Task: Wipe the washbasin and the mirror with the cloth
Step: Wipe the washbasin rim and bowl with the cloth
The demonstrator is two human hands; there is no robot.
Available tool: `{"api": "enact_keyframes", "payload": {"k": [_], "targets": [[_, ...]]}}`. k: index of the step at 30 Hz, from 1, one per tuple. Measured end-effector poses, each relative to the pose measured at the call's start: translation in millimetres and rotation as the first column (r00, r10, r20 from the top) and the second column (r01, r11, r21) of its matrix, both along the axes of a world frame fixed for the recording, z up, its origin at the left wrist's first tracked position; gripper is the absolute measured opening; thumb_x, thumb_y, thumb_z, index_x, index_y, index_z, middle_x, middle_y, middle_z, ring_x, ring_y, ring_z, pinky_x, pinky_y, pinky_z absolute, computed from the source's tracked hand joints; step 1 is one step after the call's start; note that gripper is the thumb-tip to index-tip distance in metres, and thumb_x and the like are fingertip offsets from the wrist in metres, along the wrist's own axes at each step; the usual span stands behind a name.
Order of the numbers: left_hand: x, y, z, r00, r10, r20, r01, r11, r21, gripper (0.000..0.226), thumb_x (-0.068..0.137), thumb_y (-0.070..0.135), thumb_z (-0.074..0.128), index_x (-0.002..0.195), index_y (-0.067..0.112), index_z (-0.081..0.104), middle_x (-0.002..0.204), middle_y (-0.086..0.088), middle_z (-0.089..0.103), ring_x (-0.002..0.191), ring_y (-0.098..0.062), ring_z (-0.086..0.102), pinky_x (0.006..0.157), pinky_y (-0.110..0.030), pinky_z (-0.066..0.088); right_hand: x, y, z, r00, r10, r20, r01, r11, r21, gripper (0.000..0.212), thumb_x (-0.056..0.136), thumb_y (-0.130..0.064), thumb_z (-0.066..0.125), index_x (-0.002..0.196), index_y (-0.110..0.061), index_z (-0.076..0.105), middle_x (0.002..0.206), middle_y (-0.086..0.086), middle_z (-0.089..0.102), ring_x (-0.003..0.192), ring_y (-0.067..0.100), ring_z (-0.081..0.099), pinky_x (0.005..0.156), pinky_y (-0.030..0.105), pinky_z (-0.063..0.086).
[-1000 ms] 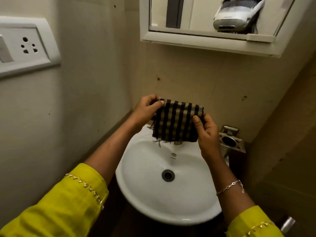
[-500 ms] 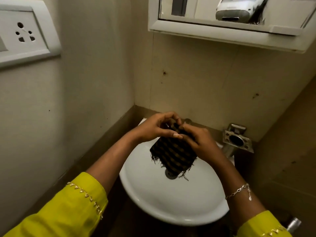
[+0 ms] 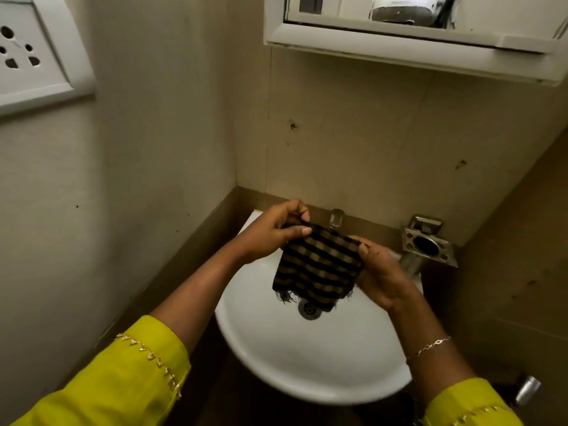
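Observation:
A black-and-tan checked cloth (image 3: 318, 269) hangs folded above the white washbasin (image 3: 292, 358), covering part of the drain (image 3: 309, 309). My left hand (image 3: 272, 230) pinches the cloth's upper left corner. My right hand (image 3: 379, 273) grips its right edge, thumb on top. The tap (image 3: 336, 217) stands just behind the cloth at the basin's back rim. The mirror (image 3: 424, 10) in its white frame hangs on the wall above; only its lower strip shows.
A white socket plate (image 3: 33, 53) sits on the left wall, close to my left arm. A metal holder (image 3: 425, 242) is fixed to the wall right of the basin. A chrome fitting (image 3: 527, 390) pokes out at the lower right. Walls close in on both sides.
The cloth has come down from chest height to just over the basin. My hands bunched it together, then spread it out again between them.

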State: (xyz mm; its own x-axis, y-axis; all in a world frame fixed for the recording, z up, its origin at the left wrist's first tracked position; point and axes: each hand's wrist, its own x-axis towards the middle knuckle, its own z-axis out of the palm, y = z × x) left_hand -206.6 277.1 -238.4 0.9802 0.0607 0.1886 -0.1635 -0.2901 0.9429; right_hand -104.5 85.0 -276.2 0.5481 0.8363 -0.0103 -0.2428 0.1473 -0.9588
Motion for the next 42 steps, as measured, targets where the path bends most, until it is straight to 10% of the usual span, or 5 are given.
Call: {"api": "enact_keyframes", "payload": {"k": [14, 24, 32, 36, 42], "targets": [[-6, 39, -75, 0.919, 0.311, -0.241, -0.375, 0.879, -0.294, 0.005, 0.089, 0.010, 0.055, 0.089, 0.014, 0.054, 0.068, -0.002, 0.060, 0.064, -0.009, 0.061, 0.055, -0.019, 0.048, -56, 62, -69, 0.843, -0.099, -0.529, 0.093, 0.995, -0.037, 0.067, 0.037, -0.023, 0.094, 0.098, -0.007, 0.072, 0.109, 0.016, 0.069, 0.098, 0.030, 0.067, 0.072, 0.037, 0.058], [-21, 56, -194, 0.620, 0.759, -0.198, -0.455, 0.554, 0.697, 0.068, 0.092, 0.033, 0.049, 0.144, 0.003, 0.016, 0.153, -0.019, 0.012, 0.142, -0.031, 0.003, 0.115, -0.040, 0.001, -38, 47, -107, 0.742, -0.262, -0.618, 0.145, 0.962, -0.233, 0.034, 0.072, 0.002, 0.054, 0.106, -0.001, 0.061, 0.096, 0.017, 0.072, 0.083, 0.031, 0.070, 0.064, 0.038, 0.059], [-28, 35, -230, 0.406, 0.888, -0.218, -0.602, 0.439, 0.667, 0.076, 0.089, 0.015, 0.054, 0.145, 0.003, 0.003, 0.154, -0.017, 0.010, 0.142, -0.029, 0.012, 0.114, -0.035, 0.012, 6, 85, -86, 0.883, -0.362, -0.300, 0.204, 0.869, -0.450, 0.028, 0.089, 0.010, 0.043, 0.109, -0.004, 0.057, 0.097, 0.012, 0.065, 0.084, 0.028, 0.063, 0.057, 0.030, 0.058], [-27, 35, -231, 0.400, 0.890, -0.218, -0.628, 0.440, 0.642, 0.075, 0.089, 0.014, 0.054, 0.145, 0.003, 0.004, 0.153, -0.017, 0.013, 0.141, -0.028, 0.014, 0.114, -0.034, 0.013, 41, 124, -72, 0.912, -0.335, 0.237, 0.410, 0.772, -0.485, 0.026, 0.093, 0.000, 0.044, 0.117, -0.003, 0.055, 0.106, 0.011, 0.061, 0.101, 0.028, 0.059, 0.092, 0.040, 0.047], [-27, 35, -233, 0.386, 0.900, -0.201, -0.646, 0.419, 0.638, 0.074, 0.089, 0.014, 0.054, 0.145, 0.004, 0.006, 0.153, -0.017, 0.015, 0.140, -0.030, 0.017, 0.114, -0.035, 0.014, 74, 155, -91, 0.322, 0.419, 0.849, 0.667, 0.536, -0.518, 0.060, 0.092, 0.002, 0.039, 0.146, -0.012, 0.018, 0.147, 0.020, 0.030, 0.132, 0.036, 0.033, 0.109, 0.043, 0.025]]}}
